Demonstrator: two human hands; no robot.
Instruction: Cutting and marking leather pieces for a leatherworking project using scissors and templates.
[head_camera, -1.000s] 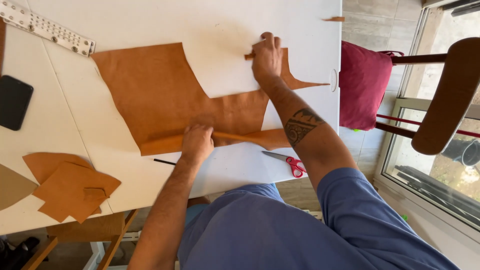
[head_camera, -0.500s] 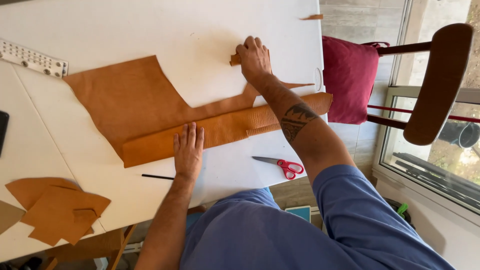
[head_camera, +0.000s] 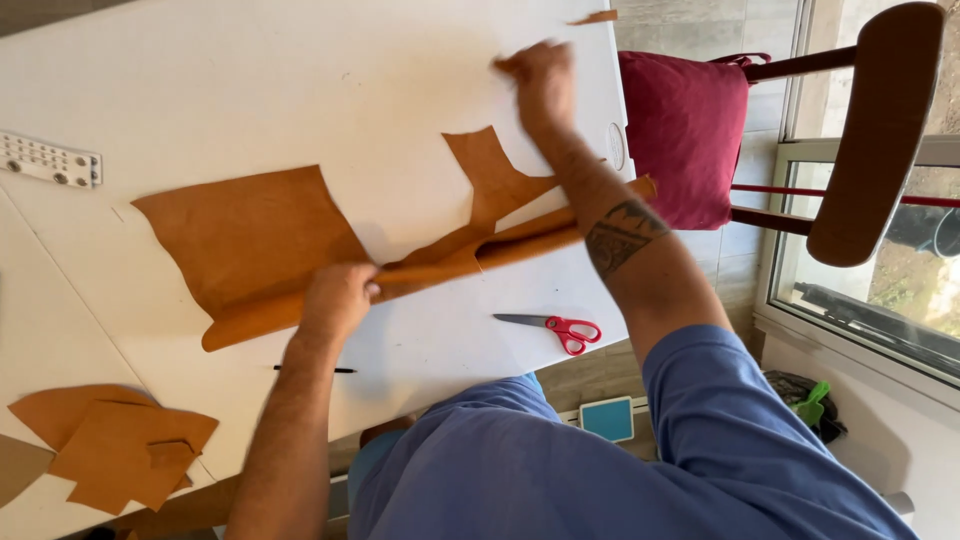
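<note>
One tan leather sheet (head_camera: 250, 235), mid-table (head_camera: 300, 80), its near edge rolled into a long fold. My left hand (head_camera: 338, 298) is clamped on that fold at its left part. My right hand (head_camera: 540, 85), blurred, pinches a corner of the sheet at the far right. Red-handled scissors (head_camera: 560, 328) lie near, right of the fold; a pen (head_camera: 315, 369) just near my left wrist. Leather offcuts (head_camera: 115, 440) sit near left; a red cushion (head_camera: 685, 135) on the chair (head_camera: 880, 130), right.

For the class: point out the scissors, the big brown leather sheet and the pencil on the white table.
Scissors (head_camera: 572, 330), head view, on the red handles.
Brown leather sheet (head_camera: 250, 235), head view, on its flat left part.
Pencil (head_camera: 315, 369), head view, on the middle of its thin dark shaft.
</note>
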